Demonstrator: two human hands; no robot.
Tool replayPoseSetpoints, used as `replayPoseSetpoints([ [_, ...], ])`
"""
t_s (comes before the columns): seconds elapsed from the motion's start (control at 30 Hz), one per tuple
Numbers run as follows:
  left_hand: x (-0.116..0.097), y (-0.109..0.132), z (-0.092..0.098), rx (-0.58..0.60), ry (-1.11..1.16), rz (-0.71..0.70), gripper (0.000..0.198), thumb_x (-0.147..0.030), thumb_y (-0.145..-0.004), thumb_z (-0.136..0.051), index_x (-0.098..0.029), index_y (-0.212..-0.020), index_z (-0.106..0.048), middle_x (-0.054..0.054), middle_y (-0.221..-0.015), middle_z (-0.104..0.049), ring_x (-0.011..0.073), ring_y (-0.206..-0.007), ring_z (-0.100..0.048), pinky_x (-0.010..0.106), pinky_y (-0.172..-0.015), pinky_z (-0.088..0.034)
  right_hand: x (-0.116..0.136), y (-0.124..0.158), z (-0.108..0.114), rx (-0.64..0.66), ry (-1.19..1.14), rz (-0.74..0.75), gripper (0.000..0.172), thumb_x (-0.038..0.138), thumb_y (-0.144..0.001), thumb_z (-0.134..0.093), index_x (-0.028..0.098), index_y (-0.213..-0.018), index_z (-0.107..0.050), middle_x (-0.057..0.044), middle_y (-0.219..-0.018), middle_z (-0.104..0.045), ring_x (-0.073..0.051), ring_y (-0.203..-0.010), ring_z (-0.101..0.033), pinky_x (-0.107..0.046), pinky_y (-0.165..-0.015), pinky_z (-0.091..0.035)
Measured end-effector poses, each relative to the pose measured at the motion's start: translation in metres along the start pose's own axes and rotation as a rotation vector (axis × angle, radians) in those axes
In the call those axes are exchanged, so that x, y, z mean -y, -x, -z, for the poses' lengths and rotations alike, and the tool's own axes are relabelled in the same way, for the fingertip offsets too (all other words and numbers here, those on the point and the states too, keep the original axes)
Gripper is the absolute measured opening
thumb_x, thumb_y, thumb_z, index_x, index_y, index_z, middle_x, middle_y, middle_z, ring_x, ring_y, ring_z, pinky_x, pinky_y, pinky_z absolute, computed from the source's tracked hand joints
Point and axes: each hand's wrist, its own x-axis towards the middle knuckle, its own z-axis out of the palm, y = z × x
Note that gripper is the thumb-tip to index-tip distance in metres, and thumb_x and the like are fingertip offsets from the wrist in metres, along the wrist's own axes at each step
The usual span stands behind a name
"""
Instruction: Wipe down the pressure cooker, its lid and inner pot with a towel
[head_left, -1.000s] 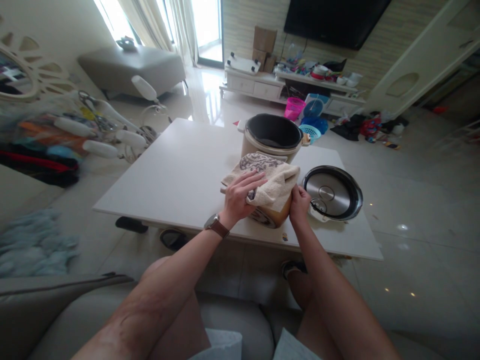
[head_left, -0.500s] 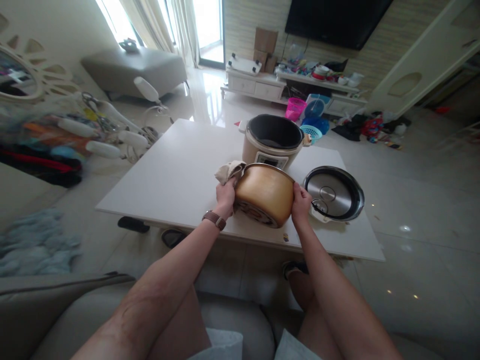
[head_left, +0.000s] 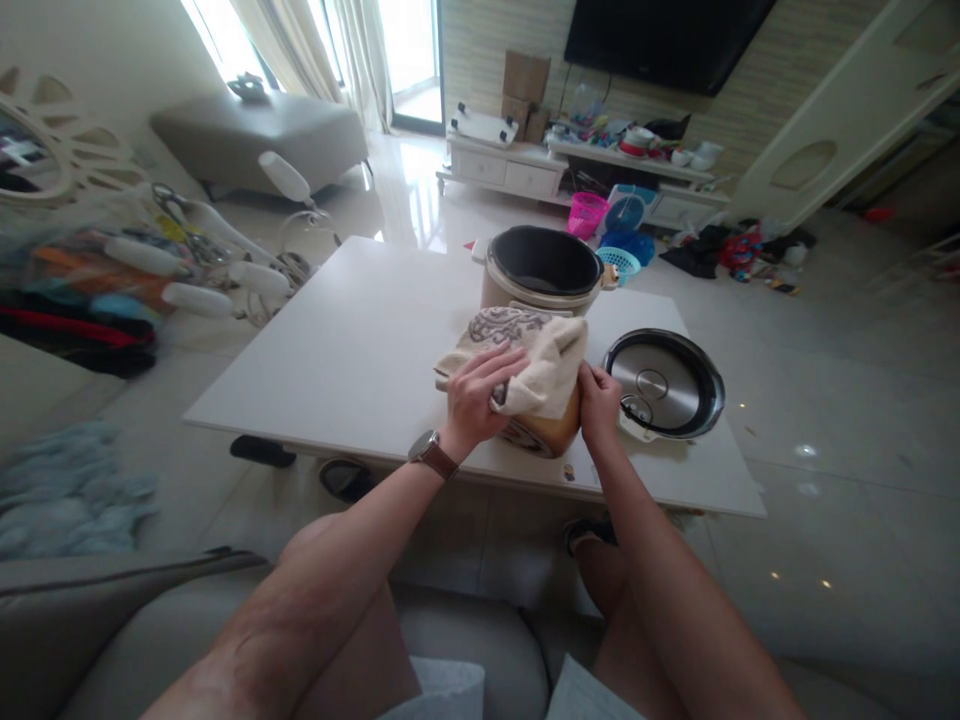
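A gold-coloured inner pot [head_left: 566, 425] is held tilted above the near part of the white table, its base turned towards me. My right hand [head_left: 600, 402] grips its right rim. Over the pot's outer side lies a beige cloth [head_left: 551, 375] with a dark swirl pattern. My left hand [head_left: 480, 398] holds the cloth against the pot, its fingers laid across the fabric. The cloth hides much of the pot's side and rim. Just behind stands the cooker body [head_left: 547, 265], its dark cavity open at the top. To the right, the cooker lid [head_left: 664, 385] rests with its metal inside facing up.
The white table [head_left: 360, 340] lies in front of the grey sofa [head_left: 142, 640] I sit on. A floor lamp [head_left: 225, 280] with several white shades stands off its left side. Beyond are a pink basket [head_left: 586, 213], a teal basket [head_left: 618, 263] and a TV cabinet [head_left: 502, 175].
My left hand has moved from the pot's left side to its front, spreading the bunched cloth over the gold surface. My right hand stays on the right rim.
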Motion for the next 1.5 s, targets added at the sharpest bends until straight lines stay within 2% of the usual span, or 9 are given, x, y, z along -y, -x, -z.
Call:
replayPoseSetpoints([
  [0.1,-0.004,0.0,0.002,0.011,0.001,-0.112,0.038,-0.039,-0.099,-0.062,-0.026,-0.129,-0.079,0.008,-0.139,-0.077,0.0278,-0.141,-0.066,0.05,-0.122,-0.05,-0.006,0.0,-0.001,-0.019,-0.055,-0.024,0.059,0.072,-0.079,-0.075,0.023,-0.061,-0.048,0.008,-0.058,-0.038,-0.011,-0.063,-0.03,-0.028,-0.057,-0.027],
  [0.23,0.0,-0.004,0.001,-0.062,0.037,-0.011,0.034,-0.034,-0.098,-0.062,-0.024,-0.125,-0.08,0.008,-0.134,-0.079,0.0269,-0.138,-0.068,0.047,-0.12,-0.052,-0.009,0.0,-0.002,-0.022,-0.081,-0.085,0.061,0.077,-0.076,-0.076,0.021,-0.063,-0.054,0.007,-0.058,-0.043,-0.01,-0.06,-0.031,-0.028,-0.055,-0.027],
  [0.57,0.035,-0.004,-0.016,-0.392,0.255,0.889,0.034,-0.044,-0.083,-0.076,-0.018,-0.105,-0.084,0.011,-0.112,-0.084,0.035,-0.117,-0.076,0.046,-0.107,-0.057,-0.022,-0.004,0.004,-0.044,-0.09,-0.066,0.07,0.088,-0.072,-0.071,0.025,-0.061,-0.042,0.007,-0.058,-0.035,-0.01,-0.058,-0.028,-0.029,-0.053,-0.023],
  [0.73,0.051,0.0,-0.018,-0.442,0.356,1.122,0.04,-0.041,-0.08,-0.075,-0.015,-0.11,-0.082,0.013,-0.116,-0.083,0.0344,-0.116,-0.076,0.044,-0.101,-0.059,-0.024,-0.005,0.005,-0.048,-0.061,-0.049,0.07,0.088,-0.074,-0.069,0.027,-0.061,-0.037,0.008,-0.059,-0.031,-0.01,-0.058,-0.025,-0.029,-0.053,-0.021],
  [1.03,0.026,0.0,-0.016,-0.36,0.121,0.829,0.032,-0.042,-0.086,-0.074,-0.018,-0.104,-0.083,0.015,-0.117,-0.083,0.0367,-0.116,-0.076,0.05,-0.106,-0.057,-0.025,-0.003,0.006,-0.038,-0.079,-0.072,0.073,0.092,-0.072,-0.068,0.027,-0.062,-0.037,0.007,-0.058,-0.032,-0.01,-0.059,-0.025,-0.029,-0.053,-0.021],
  [1.2,0.007,0.001,-0.006,-0.15,0.018,0.168,0.034,-0.035,-0.091,-0.07,-0.023,-0.12,-0.081,0.009,-0.132,-0.08,0.0312,-0.133,-0.07,0.052,-0.12,-0.051,-0.025,0.0,0.002,-0.049,-0.038,-0.047,0.073,0.094,-0.075,-0.063,0.027,-0.062,-0.036,0.007,-0.059,-0.03,-0.011,-0.06,-0.025,-0.03,-0.053,-0.021],
  [1.27,0.001,0.001,-0.002,-0.066,-0.003,-0.006,0.033,-0.034,-0.095,-0.065,-0.025,-0.122,-0.081,0.008,-0.135,-0.079,0.0294,-0.139,-0.067,0.052,-0.123,-0.048,-0.026,0.001,0.0,-0.044,-0.04,-0.039,0.071,0.092,-0.077,-0.062,0.027,-0.063,-0.038,0.007,-0.06,-0.031,-0.011,-0.06,-0.026,-0.029,-0.053,-0.022],
  [1.37,-0.003,-0.001,0.002,-0.079,0.001,-0.017,0.031,-0.033,-0.098,-0.062,-0.025,-0.122,-0.08,0.008,-0.133,-0.08,0.028,-0.138,-0.068,0.051,-0.122,-0.049,-0.026,0.001,-0.002,-0.038,-0.041,-0.051,0.07,0.092,-0.077,-0.061,0.027,-0.063,-0.037,0.007,-0.059,-0.032,-0.011,-0.06,-0.026,-0.029,-0.053,-0.022],
  [1.5,0.003,-0.005,-0.001,-0.143,0.038,0.158,0.032,-0.034,-0.094,-0.068,-0.024,-0.121,-0.082,0.007,-0.13,-0.081,0.0289,-0.134,-0.07,0.048,-0.119,-0.053,-0.025,0.002,-0.003,-0.06,-0.02,-0.06,0.074,0.094,-0.075,-0.061,0.028,-0.059,-0.033,0.007,-0.056,-0.029,-0.011,-0.059,-0.023,-0.03,-0.052,-0.019],
])
